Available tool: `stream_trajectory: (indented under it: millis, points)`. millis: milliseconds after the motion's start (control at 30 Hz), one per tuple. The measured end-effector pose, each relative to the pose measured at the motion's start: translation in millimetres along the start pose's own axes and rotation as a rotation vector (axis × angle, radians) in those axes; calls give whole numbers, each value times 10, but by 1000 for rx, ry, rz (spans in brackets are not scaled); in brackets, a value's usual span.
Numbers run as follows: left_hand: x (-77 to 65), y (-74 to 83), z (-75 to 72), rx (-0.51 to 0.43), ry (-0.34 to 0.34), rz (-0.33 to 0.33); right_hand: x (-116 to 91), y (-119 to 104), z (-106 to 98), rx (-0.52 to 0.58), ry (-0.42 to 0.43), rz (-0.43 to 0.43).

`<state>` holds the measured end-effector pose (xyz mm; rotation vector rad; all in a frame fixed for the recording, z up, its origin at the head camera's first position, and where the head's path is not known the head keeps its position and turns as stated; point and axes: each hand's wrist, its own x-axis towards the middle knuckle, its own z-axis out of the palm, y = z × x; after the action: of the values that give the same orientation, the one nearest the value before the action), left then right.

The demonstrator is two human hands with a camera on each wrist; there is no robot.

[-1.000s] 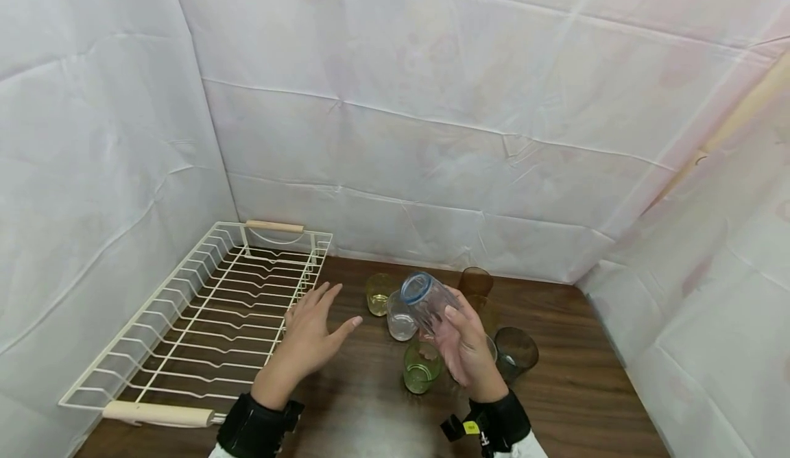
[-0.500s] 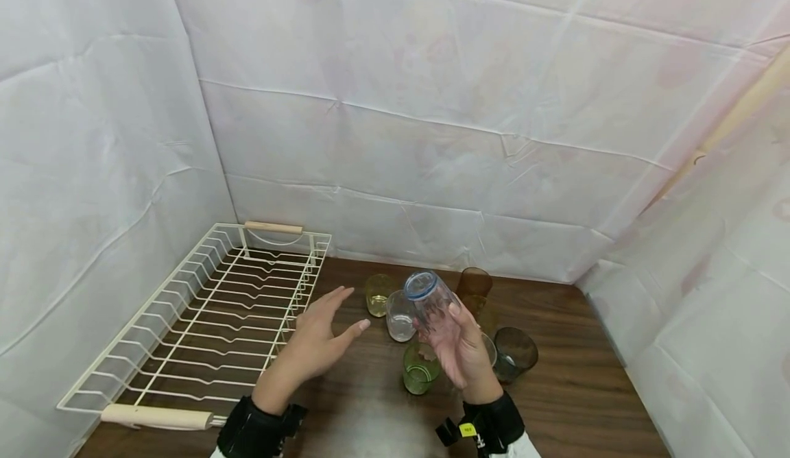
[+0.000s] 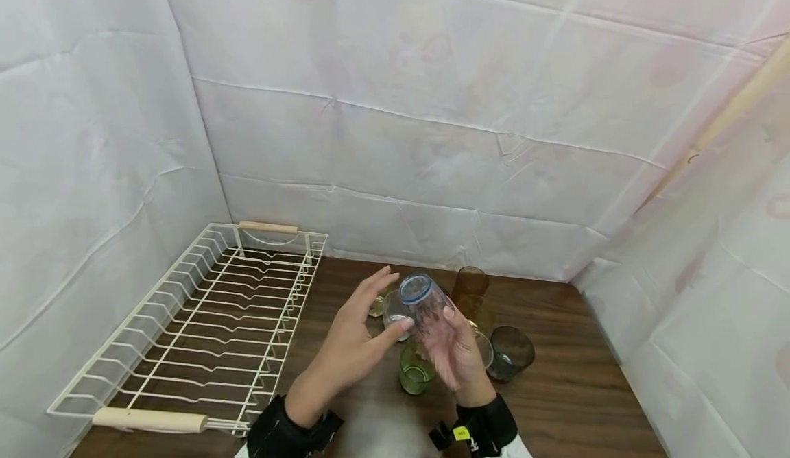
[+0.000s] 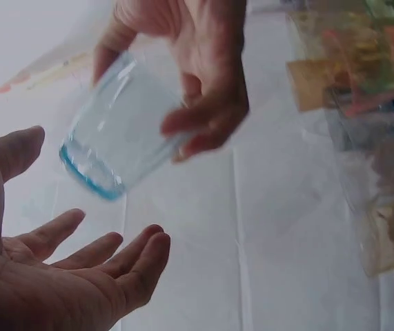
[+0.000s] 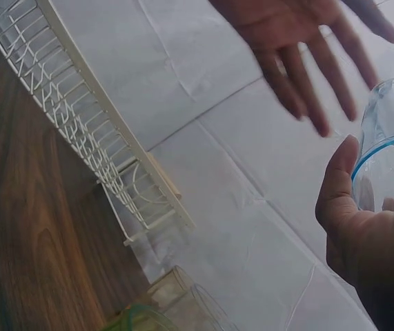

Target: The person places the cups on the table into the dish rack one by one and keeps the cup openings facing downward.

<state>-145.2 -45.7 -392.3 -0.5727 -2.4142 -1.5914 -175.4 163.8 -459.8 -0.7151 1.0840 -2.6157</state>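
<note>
My right hand [image 3: 461, 358] grips a clear, faintly blue drinking glass [image 3: 426, 302] above the table, with its blue-ringed end tilted up and to the left. My left hand [image 3: 348, 341] is spread beside that end, thumb apart from the fingers. In the left wrist view, a gap shows between its fingers and the thick blue end of the glass [image 4: 124, 131]. Below the hands stand a green glass [image 3: 415, 376] and another clear glass [image 3: 393, 306], partly covered by the left thumb. A yellow glass [image 3: 376, 308] is mostly hidden behind the left fingers.
A cream wire dish rack [image 3: 204, 321] with wooden handles stands on the left of the dark wooden table [image 3: 574, 389]. Right of the hands are a dark grey glass [image 3: 513, 352], a brown glass [image 3: 472, 281] and an amber glass [image 3: 480, 310]. White sheeting [image 3: 395, 136] surrounds the table.
My left hand has moved right, from beside the rack to close by the held glass. The right hand has shifted slightly left, still gripping the glass.
</note>
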Motion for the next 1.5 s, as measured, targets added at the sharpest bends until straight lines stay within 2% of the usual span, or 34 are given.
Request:
stream_trajectory:
  millis: [167,433,533,733,1033,1167,1267,1400,1500]
  points:
    - [56,58,126,-69,-22,9,-9,49,21,22,-39,-6]
    - [76,23,222,-118,16,-46,-25,120,74,33,-36,8]
    - [76,18,232,-122,19,-50,-19,134,72,39,-57,8]
    - [62,11,228,-118,20,-44,-24,161,84,49,-49,11]
    - [37,21,126,-79,41,-20,-5,209,104,49,-87,-4]
    - [35,32,48,-40,44,4,-6,217,106,-47,-59,5]
    - [58,44,-54,6,52,54,-6,209,99,-200,1,20]
    - [123,54,-291,114,80,120,-1,196,63,-421,41,-20]
    - [198,49,-515,233,100,125,0,187,31,-535,32,-89]
